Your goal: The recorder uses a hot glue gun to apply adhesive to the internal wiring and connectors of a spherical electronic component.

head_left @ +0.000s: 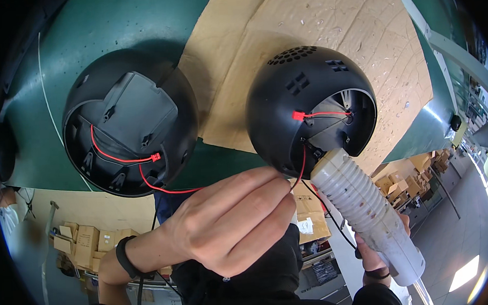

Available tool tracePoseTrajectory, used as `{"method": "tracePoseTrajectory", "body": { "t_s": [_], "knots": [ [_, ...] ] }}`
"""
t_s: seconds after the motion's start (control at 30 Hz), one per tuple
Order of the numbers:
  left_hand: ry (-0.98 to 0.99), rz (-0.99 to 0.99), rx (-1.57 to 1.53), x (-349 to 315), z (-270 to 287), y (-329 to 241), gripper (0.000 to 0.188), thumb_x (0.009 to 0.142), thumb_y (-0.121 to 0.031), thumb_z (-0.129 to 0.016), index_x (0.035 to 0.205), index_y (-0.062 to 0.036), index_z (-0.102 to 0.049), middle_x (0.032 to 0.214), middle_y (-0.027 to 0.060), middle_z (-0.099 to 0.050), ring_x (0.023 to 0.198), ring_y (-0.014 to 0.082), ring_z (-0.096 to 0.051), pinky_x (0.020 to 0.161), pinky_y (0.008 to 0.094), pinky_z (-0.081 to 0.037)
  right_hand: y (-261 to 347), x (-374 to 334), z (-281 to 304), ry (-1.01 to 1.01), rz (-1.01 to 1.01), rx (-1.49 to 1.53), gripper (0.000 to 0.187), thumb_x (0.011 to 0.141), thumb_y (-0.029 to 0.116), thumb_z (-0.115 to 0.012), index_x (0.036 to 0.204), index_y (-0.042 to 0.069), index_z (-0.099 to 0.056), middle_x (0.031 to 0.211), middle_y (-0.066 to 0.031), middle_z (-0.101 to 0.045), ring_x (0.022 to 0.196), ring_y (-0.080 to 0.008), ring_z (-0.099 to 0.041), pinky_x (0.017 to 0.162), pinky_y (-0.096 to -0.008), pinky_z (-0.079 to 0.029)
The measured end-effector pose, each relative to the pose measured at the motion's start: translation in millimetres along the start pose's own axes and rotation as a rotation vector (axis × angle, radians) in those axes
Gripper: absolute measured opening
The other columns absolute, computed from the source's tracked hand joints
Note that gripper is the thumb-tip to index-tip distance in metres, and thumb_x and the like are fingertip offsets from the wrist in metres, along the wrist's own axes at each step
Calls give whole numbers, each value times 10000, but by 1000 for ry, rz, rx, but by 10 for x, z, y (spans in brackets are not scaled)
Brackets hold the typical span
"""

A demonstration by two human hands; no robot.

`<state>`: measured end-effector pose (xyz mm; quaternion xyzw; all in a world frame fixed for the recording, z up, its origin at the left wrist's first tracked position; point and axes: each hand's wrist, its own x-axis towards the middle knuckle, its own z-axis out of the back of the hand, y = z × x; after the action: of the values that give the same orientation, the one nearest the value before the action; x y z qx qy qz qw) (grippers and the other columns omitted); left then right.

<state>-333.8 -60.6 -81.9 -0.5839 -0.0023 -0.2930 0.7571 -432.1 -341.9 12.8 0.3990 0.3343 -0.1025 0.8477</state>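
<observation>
A round black plastic shell (274, 104) with vent holes lies with its opening turned toward me. Inside it, red and black wires run to a small red connector (298, 115). My left hand (236, 219) is closed, pinching a thin red wire (302, 163) just in front of this shell. In my right hand (379, 250), partly hidden behind it, I grip a whitish hot glue gun (363, 207) with a ribbed body. Its dark nozzle end points into the lower edge of the opening; whether the tip touches is unclear.
A second black shell (180, 100) sits at left, with a grey panel (137, 111) and a red connector (155, 157) on its wires. Brown cardboard (224, 98) covers part of the green table (132, 20). Cardboard boxes (87, 243) stand on shelving below the table's near edge.
</observation>
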Motion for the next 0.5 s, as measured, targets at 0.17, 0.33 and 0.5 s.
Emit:
{"method": "tracePoseTrajectory", "body": {
  "t_s": [0.17, 0.33, 0.5],
  "knots": [
    [14, 7, 3, 27, 38, -15, 262, 595, 69, -758, 841, 75, -669, 837, 178, -667, 737, 315, -695, 597, 341, -592, -17, 26, -2, 14, 12, 11, 569, 784, 369, -793, 1190, -4, -650, 1089, -110, -697, 927, -238, -689, 790, -327, -549],
    [46, 52, 40, 214, 264, -85, 281, 599, 83, -766, 867, 64, -683, 832, 164, -671, 700, 293, -685, 560, 336, -569, -30, 41, 1, 26, 22, 27, 574, 791, 376, -787, 1197, -5, -645, 1098, -110, -694, 935, -236, -686, 790, -328, -549],
    [-12, 226, -61, 486, 370, 43, 304, 661, 171, -738, 945, 65, -710, 799, 164, -690, 640, 245, -666, 553, 298, -513, -37, 26, 10, 32, 34, 36, 580, 798, 384, -782, 1203, -5, -639, 1108, -111, -691, 943, -233, -684, 791, -330, -548]
  ]
}}
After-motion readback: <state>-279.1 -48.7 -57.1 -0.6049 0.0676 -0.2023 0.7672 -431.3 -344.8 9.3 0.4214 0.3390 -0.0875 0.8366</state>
